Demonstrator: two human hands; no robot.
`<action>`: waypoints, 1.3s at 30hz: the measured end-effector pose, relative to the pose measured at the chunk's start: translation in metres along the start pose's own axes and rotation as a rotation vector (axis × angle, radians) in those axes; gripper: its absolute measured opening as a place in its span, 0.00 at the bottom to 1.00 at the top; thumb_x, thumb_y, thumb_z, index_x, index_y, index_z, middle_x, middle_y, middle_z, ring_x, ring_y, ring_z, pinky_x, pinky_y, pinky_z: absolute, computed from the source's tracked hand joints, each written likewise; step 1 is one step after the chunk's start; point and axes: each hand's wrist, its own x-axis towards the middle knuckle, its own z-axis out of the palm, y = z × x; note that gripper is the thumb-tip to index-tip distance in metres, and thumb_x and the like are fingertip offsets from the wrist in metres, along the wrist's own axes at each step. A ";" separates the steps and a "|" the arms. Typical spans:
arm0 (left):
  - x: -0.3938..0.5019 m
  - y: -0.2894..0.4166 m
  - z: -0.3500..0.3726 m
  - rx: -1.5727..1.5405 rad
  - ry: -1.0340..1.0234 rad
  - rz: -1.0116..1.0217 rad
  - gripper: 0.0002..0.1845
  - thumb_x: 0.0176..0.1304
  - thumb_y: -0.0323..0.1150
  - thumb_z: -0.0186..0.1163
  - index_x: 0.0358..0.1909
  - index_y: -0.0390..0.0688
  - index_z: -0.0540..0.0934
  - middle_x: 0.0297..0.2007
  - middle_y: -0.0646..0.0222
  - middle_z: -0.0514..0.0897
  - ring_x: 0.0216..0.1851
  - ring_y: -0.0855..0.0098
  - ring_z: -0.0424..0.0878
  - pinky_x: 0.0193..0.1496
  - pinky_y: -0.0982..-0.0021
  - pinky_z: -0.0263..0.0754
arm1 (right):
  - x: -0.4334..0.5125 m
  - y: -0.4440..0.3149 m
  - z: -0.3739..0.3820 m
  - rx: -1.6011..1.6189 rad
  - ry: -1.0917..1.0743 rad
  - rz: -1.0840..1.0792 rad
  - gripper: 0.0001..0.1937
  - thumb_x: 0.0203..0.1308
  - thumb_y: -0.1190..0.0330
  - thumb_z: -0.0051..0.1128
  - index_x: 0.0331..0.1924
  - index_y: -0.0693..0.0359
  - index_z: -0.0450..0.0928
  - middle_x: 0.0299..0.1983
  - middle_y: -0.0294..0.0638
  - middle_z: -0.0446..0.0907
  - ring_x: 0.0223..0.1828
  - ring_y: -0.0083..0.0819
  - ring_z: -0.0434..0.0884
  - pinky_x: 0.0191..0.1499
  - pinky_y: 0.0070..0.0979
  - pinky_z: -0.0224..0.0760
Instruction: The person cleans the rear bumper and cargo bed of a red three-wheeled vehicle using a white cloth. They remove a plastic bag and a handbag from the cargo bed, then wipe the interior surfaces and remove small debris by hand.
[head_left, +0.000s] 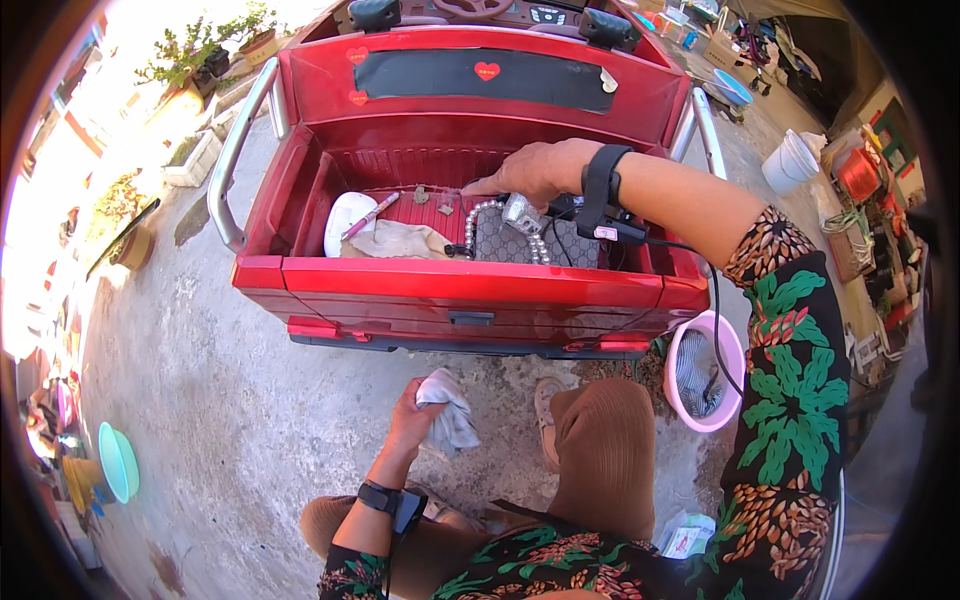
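My left hand (412, 421) grips a crumpled whitish cloth (448, 412) above the concrete floor. Reaching into the rear bed of a red ride-on toy car (472, 281), my right hand (536, 171) has its index finger extended. The other fingers are partly hidden, so I cannot tell if they hold anything. Below that hand lie a grey patterned bag (495, 241), a strand of silvery beads (469, 225) and a shiny silver object (521, 214). Small lumps of debris (421, 195) lie near the fingertip. Farther left are a white rounded object (341, 217), a pink pen (373, 214) and a beige cloth (405, 238).
Metal side rails (223, 180) flank the car bed. A pink basin (671, 390) holding striped cloth stands by its rear right corner. A black cable (716, 300) hangs from my right wrist. A turquoise basin (118, 463) is at left; a white bucket (790, 163) stands at right.
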 end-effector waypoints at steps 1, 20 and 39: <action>0.002 -0.001 -0.001 0.006 0.002 0.005 0.21 0.63 0.19 0.65 0.58 0.41 0.77 0.47 0.69 0.86 0.48 0.74 0.84 0.53 0.70 0.80 | 0.010 -0.006 0.001 -0.103 -0.025 -0.052 0.57 0.53 0.86 0.68 0.83 0.32 0.51 0.68 0.49 0.79 0.63 0.49 0.82 0.58 0.45 0.80; 0.018 -0.002 0.002 -0.022 0.011 -0.020 0.23 0.62 0.19 0.66 0.59 0.41 0.78 0.46 0.69 0.87 0.48 0.75 0.83 0.54 0.71 0.78 | 0.035 0.003 0.030 -0.407 0.187 -0.432 0.30 0.44 0.77 0.75 0.58 0.61 0.82 0.57 0.45 0.84 0.59 0.47 0.83 0.60 0.43 0.76; 0.028 -0.003 0.012 0.013 -0.017 0.056 0.20 0.65 0.23 0.67 0.58 0.41 0.78 0.46 0.68 0.87 0.47 0.74 0.84 0.52 0.70 0.80 | -0.179 0.086 -0.030 0.201 0.791 0.155 0.33 0.47 0.65 0.73 0.61 0.57 0.75 0.54 0.52 0.81 0.61 0.42 0.80 0.61 0.36 0.75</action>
